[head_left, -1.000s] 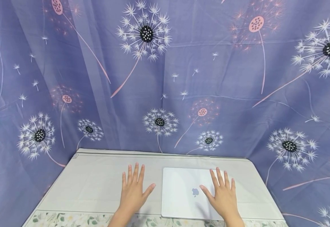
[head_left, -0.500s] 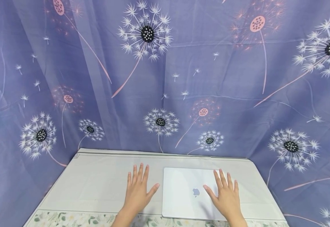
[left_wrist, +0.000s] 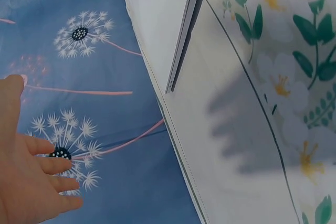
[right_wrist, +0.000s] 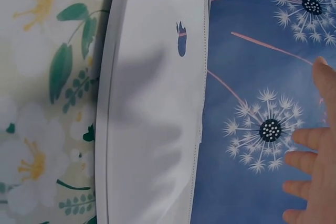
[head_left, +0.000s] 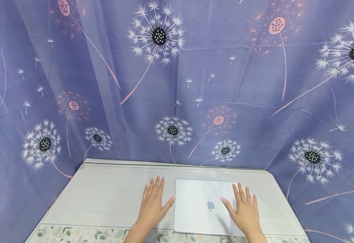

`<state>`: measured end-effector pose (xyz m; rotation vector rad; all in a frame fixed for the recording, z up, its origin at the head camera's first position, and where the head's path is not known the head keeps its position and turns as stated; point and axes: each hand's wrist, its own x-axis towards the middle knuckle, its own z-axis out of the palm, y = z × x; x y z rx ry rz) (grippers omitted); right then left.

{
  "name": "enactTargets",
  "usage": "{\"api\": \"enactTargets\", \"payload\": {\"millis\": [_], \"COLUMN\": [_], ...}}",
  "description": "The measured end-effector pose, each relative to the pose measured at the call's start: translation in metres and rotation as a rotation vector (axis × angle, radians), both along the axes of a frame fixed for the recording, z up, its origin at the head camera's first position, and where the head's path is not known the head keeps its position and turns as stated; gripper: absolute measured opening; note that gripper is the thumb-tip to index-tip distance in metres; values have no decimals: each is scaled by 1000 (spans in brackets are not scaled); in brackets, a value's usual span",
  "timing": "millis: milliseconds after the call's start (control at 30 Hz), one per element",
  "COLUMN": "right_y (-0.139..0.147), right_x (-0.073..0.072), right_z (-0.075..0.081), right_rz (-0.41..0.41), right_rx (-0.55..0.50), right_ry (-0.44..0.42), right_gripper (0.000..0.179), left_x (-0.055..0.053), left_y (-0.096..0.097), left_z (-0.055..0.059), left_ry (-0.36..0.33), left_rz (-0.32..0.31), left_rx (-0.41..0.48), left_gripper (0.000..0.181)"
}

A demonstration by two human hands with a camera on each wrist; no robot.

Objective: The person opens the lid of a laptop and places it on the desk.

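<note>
A closed silver laptop (head_left: pixel 195 206) with an apple logo lies flat on the table, right of the middle in the head view. My left hand (head_left: pixel 153 206), fingers straight and thumb out, hovers just left of the laptop and holds nothing. Over the laptop's right part is my right hand (head_left: pixel 245 209), also spread and holding nothing. Its shadow falls across the laptop lid (right_wrist: pixel 142 103) in the right wrist view, with a gap between hand and lid. In the left wrist view the left hand (left_wrist: pixel 31 177) is raised above the table, and its shadow lies on the cloth.
The table has a pale cover (head_left: pixel 104 195) with a floral-print strip (head_left: pixel 82 233) along its front. A purple-blue curtain (head_left: pixel 134 135) with dandelion prints hangs behind the table and along both sides.
My left hand has drifted right, closer to the laptop's left edge. My right hand has shifted slightly right and down over the laptop. The laptop stays where it was.
</note>
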<state>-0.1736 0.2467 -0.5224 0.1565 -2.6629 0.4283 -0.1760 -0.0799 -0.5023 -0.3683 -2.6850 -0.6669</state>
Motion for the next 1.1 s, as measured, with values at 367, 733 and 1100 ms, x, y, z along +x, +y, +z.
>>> {"api": "enactTargets", "payload": {"millis": [367,733,1100], "right_y": [10,20,27], "right_x": [4,4,5], "right_z": [-4,-17,-28], "right_rz": [-13,-35,-61], "right_rx": [-48,-63,-129], "right_ry": [-23,-55,-160], "right_gripper": [69,65,61], "left_x": [0,-1,-2], "left_y": [16,25,32], "left_z": [-5,-15,-27], "left_ry": [-45,-181,-403], "left_rz": [-55,-98,-126], "left_rx": [95,205,335], "left_gripper": [72,72,85]}}
